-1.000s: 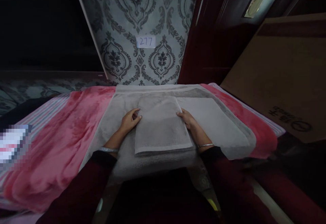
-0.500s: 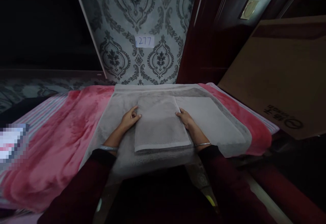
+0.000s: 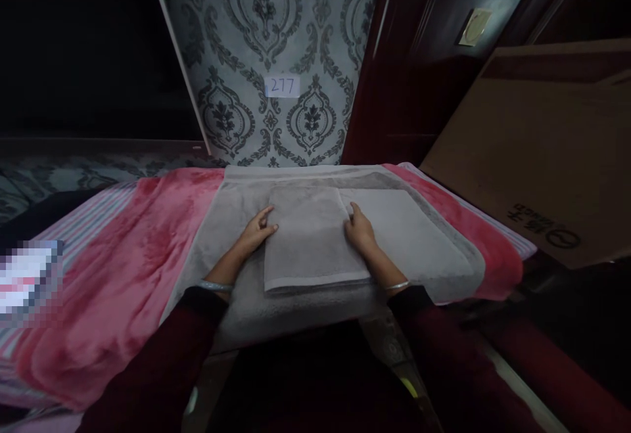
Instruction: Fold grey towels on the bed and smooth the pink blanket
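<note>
A folded grey towel point(image 3: 310, 239) lies flat on a larger grey cloth point(image 3: 217, 223). My left hand point(image 3: 257, 230) is at the towel's left edge, thumb and forefinger apart, the other fingers curled. At the right edge rests my right hand point(image 3: 361, 229), its forefinger stretched out and its thumb apart from it; the remaining fingers are partly hidden. Neither hand grips the towel visibly. To the right of the towel spreads a smooth lighter grey panel point(image 3: 419, 236); whether it belongs to the same towel I cannot tell.
Under the grey cloth lies a pink plush blanket point(image 3: 123, 275) over a striped sheet point(image 3: 93, 213). A cardboard box point(image 3: 542, 150) leans in at the right. Behind are a patterned wall point(image 3: 315, 19) with a paper label "277" point(image 3: 282, 85) and a dark screen point(image 3: 89, 45) at the left.
My right hand's forefinger has lifted and straightened away from the towel's right edge. My left hand's fingers have spread a little. The towel appears unmoved on the cloth; the view has shifted slightly.
</note>
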`<action>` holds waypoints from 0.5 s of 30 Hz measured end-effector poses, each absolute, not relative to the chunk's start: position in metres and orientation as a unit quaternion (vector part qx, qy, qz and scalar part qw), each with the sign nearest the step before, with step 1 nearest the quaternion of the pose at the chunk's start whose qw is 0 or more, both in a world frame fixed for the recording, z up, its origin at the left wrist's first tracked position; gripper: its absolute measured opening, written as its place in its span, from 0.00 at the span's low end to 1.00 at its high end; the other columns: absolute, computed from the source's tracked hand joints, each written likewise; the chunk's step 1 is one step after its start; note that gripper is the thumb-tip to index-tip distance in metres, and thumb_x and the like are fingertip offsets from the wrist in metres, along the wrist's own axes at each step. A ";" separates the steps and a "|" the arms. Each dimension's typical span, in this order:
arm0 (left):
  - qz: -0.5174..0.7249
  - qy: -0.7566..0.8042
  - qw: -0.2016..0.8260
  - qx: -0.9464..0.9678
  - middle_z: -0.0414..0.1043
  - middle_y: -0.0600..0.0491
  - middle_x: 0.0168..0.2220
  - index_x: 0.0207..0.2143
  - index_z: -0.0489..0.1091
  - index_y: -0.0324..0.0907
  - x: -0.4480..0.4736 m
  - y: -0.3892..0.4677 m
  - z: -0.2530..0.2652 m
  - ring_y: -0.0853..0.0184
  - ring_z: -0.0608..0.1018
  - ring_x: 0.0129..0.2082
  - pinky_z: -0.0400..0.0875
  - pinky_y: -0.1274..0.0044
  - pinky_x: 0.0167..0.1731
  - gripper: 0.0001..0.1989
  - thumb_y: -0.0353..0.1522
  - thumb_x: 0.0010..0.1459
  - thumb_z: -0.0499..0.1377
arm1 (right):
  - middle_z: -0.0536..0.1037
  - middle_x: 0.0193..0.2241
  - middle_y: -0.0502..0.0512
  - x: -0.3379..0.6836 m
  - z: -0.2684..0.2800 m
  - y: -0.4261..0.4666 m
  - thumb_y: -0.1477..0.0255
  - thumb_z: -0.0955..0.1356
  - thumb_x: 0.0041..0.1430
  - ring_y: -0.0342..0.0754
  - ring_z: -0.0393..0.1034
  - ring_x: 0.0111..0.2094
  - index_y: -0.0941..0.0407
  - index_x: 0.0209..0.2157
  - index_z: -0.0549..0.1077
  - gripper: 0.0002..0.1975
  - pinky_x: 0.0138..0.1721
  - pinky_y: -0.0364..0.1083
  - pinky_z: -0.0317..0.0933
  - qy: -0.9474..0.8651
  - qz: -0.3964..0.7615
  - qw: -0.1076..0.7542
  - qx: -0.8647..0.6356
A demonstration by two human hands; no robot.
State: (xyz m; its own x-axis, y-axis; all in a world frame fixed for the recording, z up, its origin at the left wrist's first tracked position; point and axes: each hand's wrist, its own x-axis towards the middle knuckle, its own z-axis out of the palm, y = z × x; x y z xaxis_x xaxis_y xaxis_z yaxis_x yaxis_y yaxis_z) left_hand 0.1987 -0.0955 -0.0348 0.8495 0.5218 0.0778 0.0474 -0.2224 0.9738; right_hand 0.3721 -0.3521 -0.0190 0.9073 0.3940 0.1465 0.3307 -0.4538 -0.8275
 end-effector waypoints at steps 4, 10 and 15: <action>0.184 0.176 0.672 0.695 0.76 0.43 0.51 0.68 0.61 0.42 0.199 -0.095 -0.036 0.52 0.78 0.51 0.73 0.69 0.48 0.51 0.40 0.41 0.73 | 0.66 0.65 0.68 0.303 -0.023 -0.359 0.66 0.65 0.65 0.58 0.58 0.66 0.59 0.67 0.62 0.31 0.67 0.59 0.54 -0.461 -0.096 0.327 -0.819; 0.202 0.188 0.767 0.579 0.80 0.49 0.41 0.68 0.57 0.42 0.204 -0.102 -0.035 0.62 0.82 0.34 0.75 0.75 0.34 0.51 0.30 0.41 0.71 | 0.56 0.71 0.65 0.214 -0.042 -0.349 0.56 0.73 0.58 0.66 0.51 0.69 0.54 0.72 0.53 0.47 0.68 0.65 0.49 -0.574 -0.047 0.211 -0.790; 0.186 0.216 0.812 0.509 0.81 0.48 0.35 0.52 0.73 0.37 0.216 -0.103 -0.027 0.62 0.82 0.30 0.75 0.76 0.26 0.28 0.28 0.46 0.68 | 0.59 0.70 0.64 0.210 -0.046 -0.345 0.67 0.72 0.59 0.63 0.53 0.69 0.55 0.73 0.52 0.45 0.68 0.64 0.49 -0.541 -0.064 0.205 -0.813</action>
State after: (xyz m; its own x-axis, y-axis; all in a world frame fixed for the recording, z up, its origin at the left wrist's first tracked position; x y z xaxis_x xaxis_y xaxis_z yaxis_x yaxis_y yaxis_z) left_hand 0.2159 -0.1032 -0.0270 0.8377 0.5216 -0.1621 -0.0817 0.4130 0.9071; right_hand 0.2102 -0.3449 -0.0457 0.4056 0.8539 0.3260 0.9063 -0.3296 -0.2644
